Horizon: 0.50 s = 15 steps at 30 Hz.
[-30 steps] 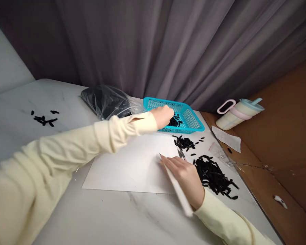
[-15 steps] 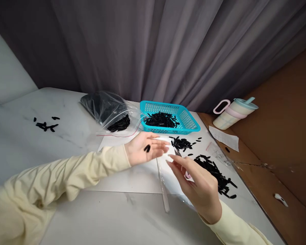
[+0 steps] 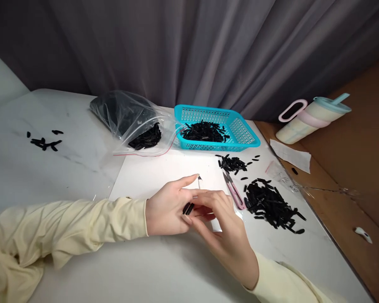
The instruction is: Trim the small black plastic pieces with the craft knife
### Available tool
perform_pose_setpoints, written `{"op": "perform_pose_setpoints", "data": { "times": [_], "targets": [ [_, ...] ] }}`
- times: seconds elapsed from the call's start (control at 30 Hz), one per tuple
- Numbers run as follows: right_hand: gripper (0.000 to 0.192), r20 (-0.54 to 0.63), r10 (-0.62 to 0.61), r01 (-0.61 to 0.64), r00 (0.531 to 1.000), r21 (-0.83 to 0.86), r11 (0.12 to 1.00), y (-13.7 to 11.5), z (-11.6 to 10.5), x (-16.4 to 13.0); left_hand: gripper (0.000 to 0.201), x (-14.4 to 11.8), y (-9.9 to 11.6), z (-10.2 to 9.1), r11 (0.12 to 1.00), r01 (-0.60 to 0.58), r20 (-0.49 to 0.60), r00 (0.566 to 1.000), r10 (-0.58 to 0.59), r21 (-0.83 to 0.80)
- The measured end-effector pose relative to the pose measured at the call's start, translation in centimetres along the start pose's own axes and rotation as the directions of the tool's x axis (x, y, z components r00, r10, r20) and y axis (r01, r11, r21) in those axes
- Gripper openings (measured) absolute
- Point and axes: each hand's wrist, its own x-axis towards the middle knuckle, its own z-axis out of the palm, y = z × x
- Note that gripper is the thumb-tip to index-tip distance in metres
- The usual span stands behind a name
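My left hand [image 3: 169,208] is turned palm up above the white table, with small slender black pieces [image 3: 188,208] resting on its palm near the finger roots. Its thumb sticks out; its other fingers are mostly hidden behind my right hand [image 3: 225,223]. The thumb and fingers of my right hand reach over the left palm and close around those pieces from both sides. Just beyond the right hand lie pink thread snips [image 3: 235,193]. A pile of similar black pieces [image 3: 271,206] spreads to their right, and a smaller pile [image 3: 232,163] lies behind them.
A blue perforated basket [image 3: 214,146] holding many black pieces stands at the back. Left of it lies a clear zip bag [image 3: 123,113] of black pieces. Several loose pieces [image 3: 44,144] lie far left. At right are a tumbler [image 3: 312,120], a paper slip [image 3: 290,155] and a white earbud [image 3: 363,234].
My right hand has moved left onto the left palm, its fingertips now at the black pieces. The snips now lie in plain view on the table. The camera view has shifted slightly.
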Motion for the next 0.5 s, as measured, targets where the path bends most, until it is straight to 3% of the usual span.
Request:
{"op": "perform_pose_setpoints", "data": {
  "times": [0.13,0.23,0.3,0.4,0.5],
  "targets": [
    [0.014,0.029,0.004,-0.006,1.000,0.063,0.998,0.4,-0.2,0.0,0.046,-0.1,0.3,-0.7,0.998,0.024,-0.005,1.000,-0.024,0.066],
    [0.018,-0.020,-0.024,0.026,0.999,0.096,0.995,0.8,-0.4,0.1,0.037,-0.4,0.5,-1.0,0.968,-0.015,-0.044,0.999,0.027,0.250],
    [0.021,-0.098,-0.064,0.072,0.993,0.076,0.994,1.0,-0.5,0.2,0.033,-0.7,0.4,-1.1,0.893,-0.079,-0.057,0.992,0.116,0.443],
    [0.025,-0.204,-0.113,0.126,0.972,0.050,0.991,1.2,-0.5,0.4,0.036,-1.2,0.0,-1.4,0.702,-0.123,-0.069,0.969,0.238,0.701],
    [0.026,-0.261,-0.096,0.119,0.961,0.075,0.990,1.4,-0.3,0.3,0.036,-1.7,-0.4,-1.3,0.588,-0.111,-0.098,0.945,0.313,0.801]
  ]
}}
